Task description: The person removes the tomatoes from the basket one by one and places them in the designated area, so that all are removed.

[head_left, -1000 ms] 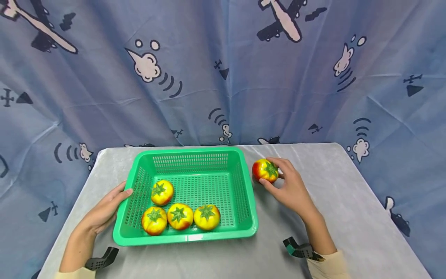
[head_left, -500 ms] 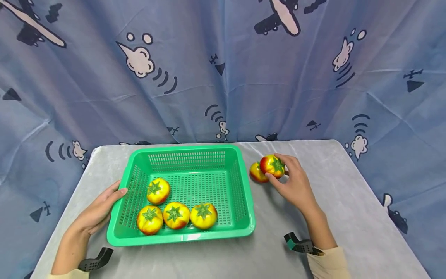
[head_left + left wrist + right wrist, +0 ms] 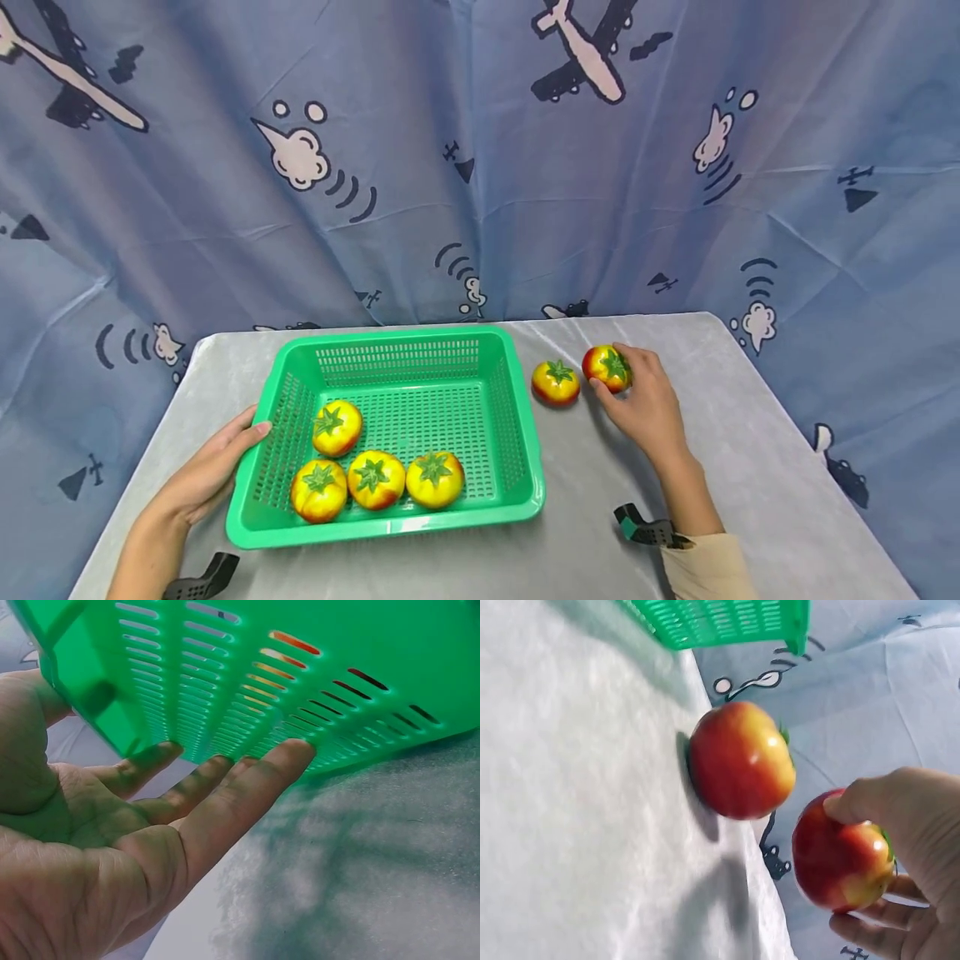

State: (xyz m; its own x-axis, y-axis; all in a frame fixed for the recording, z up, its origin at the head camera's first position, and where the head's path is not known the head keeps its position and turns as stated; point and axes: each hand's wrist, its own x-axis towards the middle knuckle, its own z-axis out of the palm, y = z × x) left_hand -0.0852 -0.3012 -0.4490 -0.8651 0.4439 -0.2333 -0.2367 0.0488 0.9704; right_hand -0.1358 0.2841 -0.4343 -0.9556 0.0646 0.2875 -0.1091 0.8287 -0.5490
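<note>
My left hand (image 3: 213, 468) holds the green plastic basket (image 3: 390, 525) by its left side, thumb over the rim. In the left wrist view, the fingers (image 3: 240, 802) lie against the slotted outer wall. Inside the basket, several yellow-and-red tomatoes with green leafy tops sit toward the left and front, among them a front-row tomato (image 3: 377, 480). To the right, my right hand (image 3: 647, 404) grips another tomato (image 3: 606, 368) between thumb and fingers. The right wrist view shows this held tomato (image 3: 836, 859) off the table. A loose tomato (image 3: 556, 383) rests on the table between basket and right hand.
A pale grey cloth covers the table (image 3: 750, 467). Behind it hangs a blue curtain (image 3: 405, 142) printed with airplanes and clouds. Each wrist wears a black device, such as the right wrist device (image 3: 648, 529).
My right hand has moved rightward with its tomato, away from the basket. The loose tomato, earlier hidden behind it, now shows fully. My left hand stays on the basket.
</note>
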